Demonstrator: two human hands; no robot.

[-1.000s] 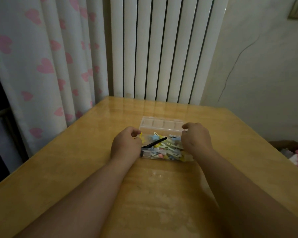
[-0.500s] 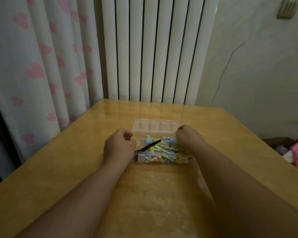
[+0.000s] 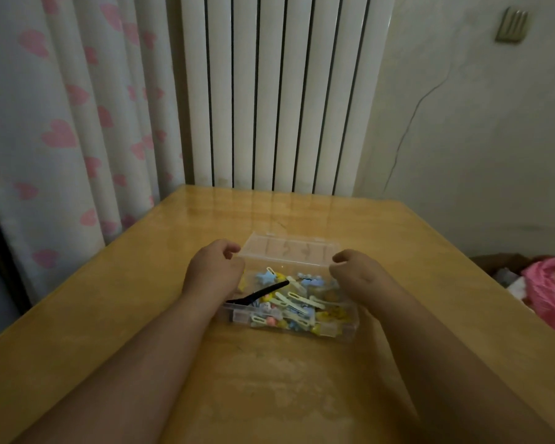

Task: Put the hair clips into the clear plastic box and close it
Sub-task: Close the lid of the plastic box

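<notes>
A clear plastic box [image 3: 343,334] sits on the wooden table [image 3: 109,315], filled with several pastel hair clips [image 3: 297,302] in blue, yellow and white. A long black clip [image 3: 263,293] lies slanted across them, its lower end over the box's left rim. The hinged clear lid [image 3: 289,249] stands tilted up behind the box. My left hand [image 3: 213,272] curls its fingers on the lid's left edge. My right hand [image 3: 356,275] pinches the lid's right edge. Both forearms reach in from below.
A white radiator [image 3: 279,91] stands behind the table's far edge, and a heart-print curtain [image 3: 61,123] hangs to the left. A pink bag [image 3: 551,290] lies beyond the table's right edge. The wall [image 3: 478,123] is at the right.
Both hands have shifted back from the box sides to the lid's edges. The lid, lying flat behind the box before, now tilts up.
</notes>
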